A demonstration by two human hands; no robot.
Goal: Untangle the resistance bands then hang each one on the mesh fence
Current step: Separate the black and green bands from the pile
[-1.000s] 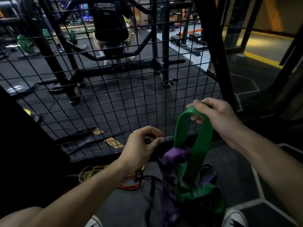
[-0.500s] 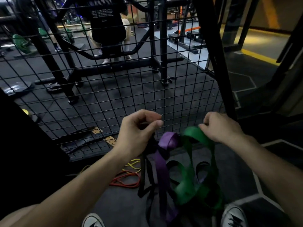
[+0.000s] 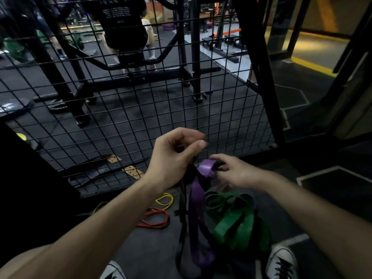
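Observation:
My left hand (image 3: 175,158) is closed on the top of a black band (image 3: 182,222) that hangs down in front of the black mesh fence (image 3: 128,125). A purple band (image 3: 198,208) loops over beside it, and my right hand (image 3: 233,173) pinches its top fold with thumb and fingers. The green band (image 3: 235,224) lies slack in a heap on the floor below my right hand, touched by neither hand. The lower ends of the purple and black bands stay twisted together near my shoes.
Thin red (image 3: 156,219) and yellow (image 3: 165,199) bands lie on the floor at the fence's foot. A thick black post (image 3: 261,77) ends the fence on the right. Behind the mesh stand a rack and a person. My white shoes (image 3: 281,262) are at the bottom.
My right hand let go of the green band, which dropped into a heap on the floor, then moved left and down onto the purple band's top. My left hand stayed up holding the black band.

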